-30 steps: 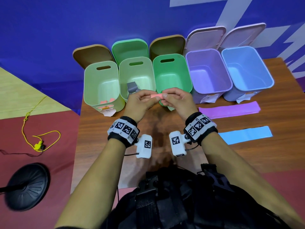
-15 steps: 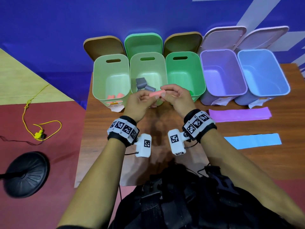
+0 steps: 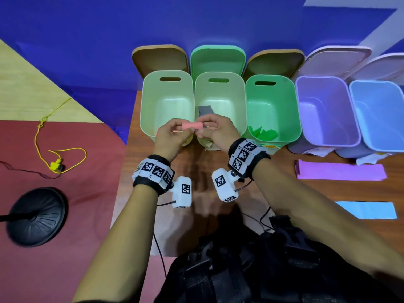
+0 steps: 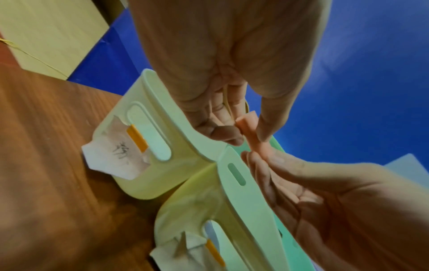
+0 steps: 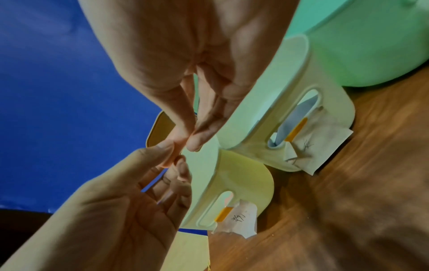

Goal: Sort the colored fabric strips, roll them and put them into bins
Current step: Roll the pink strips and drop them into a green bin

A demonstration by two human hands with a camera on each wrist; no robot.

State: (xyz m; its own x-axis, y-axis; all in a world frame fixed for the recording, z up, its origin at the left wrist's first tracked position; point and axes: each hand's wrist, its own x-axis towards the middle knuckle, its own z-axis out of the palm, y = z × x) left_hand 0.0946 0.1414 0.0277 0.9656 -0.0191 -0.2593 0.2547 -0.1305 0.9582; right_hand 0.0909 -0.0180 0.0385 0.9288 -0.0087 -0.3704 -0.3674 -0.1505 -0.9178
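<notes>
We list five open bins in a row on the wooden table, lids propped behind for access. Purple strip and blue strip lie flat, awaiting rolling. Left hand and right hand pinch the pink roll at its ends, above the leftmost bins, probably to keep it wound.

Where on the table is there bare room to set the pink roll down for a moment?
Bare wood lies on the table between the wrists, near the bins' front edge, and left of the purple strip. The right side is crowded: blue strip below the purple one. Both hands, left hand and right hand, hold the pink roll.
</notes>
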